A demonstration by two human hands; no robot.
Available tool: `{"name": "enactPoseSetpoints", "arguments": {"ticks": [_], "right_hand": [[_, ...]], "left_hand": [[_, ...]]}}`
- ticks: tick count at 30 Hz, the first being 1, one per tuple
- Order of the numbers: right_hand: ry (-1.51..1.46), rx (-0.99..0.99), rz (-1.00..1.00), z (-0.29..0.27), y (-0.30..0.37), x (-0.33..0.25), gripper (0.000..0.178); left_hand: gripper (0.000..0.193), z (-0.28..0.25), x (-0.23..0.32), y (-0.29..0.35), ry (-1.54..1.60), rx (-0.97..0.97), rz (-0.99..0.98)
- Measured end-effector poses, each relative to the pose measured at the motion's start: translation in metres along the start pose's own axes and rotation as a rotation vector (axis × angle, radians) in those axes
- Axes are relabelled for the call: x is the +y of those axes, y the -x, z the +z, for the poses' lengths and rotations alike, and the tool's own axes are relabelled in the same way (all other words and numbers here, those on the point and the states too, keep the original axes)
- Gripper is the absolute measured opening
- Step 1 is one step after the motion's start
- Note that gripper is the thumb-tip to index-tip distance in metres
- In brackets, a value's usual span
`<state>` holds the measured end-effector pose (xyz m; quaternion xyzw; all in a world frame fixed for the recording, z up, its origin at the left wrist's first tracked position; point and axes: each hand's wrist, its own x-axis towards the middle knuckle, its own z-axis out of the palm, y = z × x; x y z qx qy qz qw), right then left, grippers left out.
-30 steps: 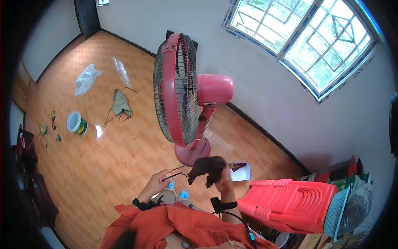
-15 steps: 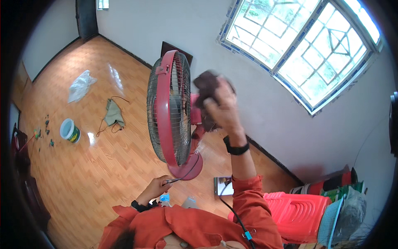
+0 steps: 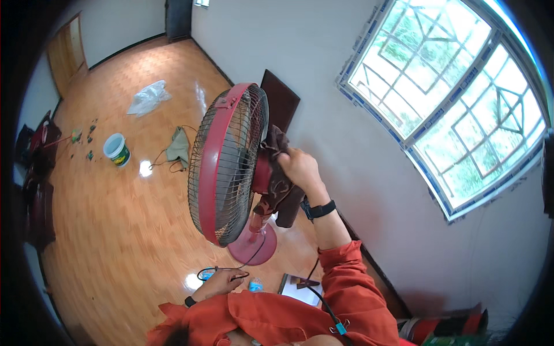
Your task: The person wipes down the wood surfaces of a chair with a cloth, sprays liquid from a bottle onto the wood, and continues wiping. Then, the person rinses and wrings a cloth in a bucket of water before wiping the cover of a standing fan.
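Note:
A red standing fan (image 3: 214,167) with a wire-cage head, seen nearly edge-on, rises from a round base (image 3: 254,245) on the wood-patterned floor. My right hand (image 3: 303,171) is closed on a dark brown cloth (image 3: 283,187), which lies against the motor housing behind the cage and hangs down beside the stand. Low in the view, my left hand (image 3: 222,284) has its fingers closed around a thin dark cord (image 3: 249,259) that runs down from the fan's stand and loops by the wrist.
A dark board (image 3: 281,106) leans on the wall behind the fan. To the left are a white bucket (image 3: 116,150), a plastic bag (image 3: 149,98) and a grey-green cloth item with straps (image 3: 178,146). A flat box (image 3: 300,288) lies near my body. A barred window (image 3: 444,98) is at right.
My right hand has come in with the cloth, from a blurred swing beside the fan to contact with its motor housing. The left hand keeps the cord. My view has shifted.

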<state>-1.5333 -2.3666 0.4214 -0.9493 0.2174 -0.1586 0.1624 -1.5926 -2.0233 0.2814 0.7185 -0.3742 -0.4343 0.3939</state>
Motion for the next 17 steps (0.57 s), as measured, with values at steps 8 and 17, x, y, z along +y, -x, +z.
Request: {"name": "enactPoseSetpoints", "arguments": {"ticks": [8,17], "right_hand": [[-1.874,0.173,0.346,0.115,0.025,0.085,0.034],[-1.355,-0.049,0.534,0.132,0.112,0.092,0.024]], "left_hand": [[0.028,0.04,-0.014,-0.005,0.057,0.131,-0.096],[0.043,0.02,-0.012,-0.061,0.074,0.364,0.082]]}}
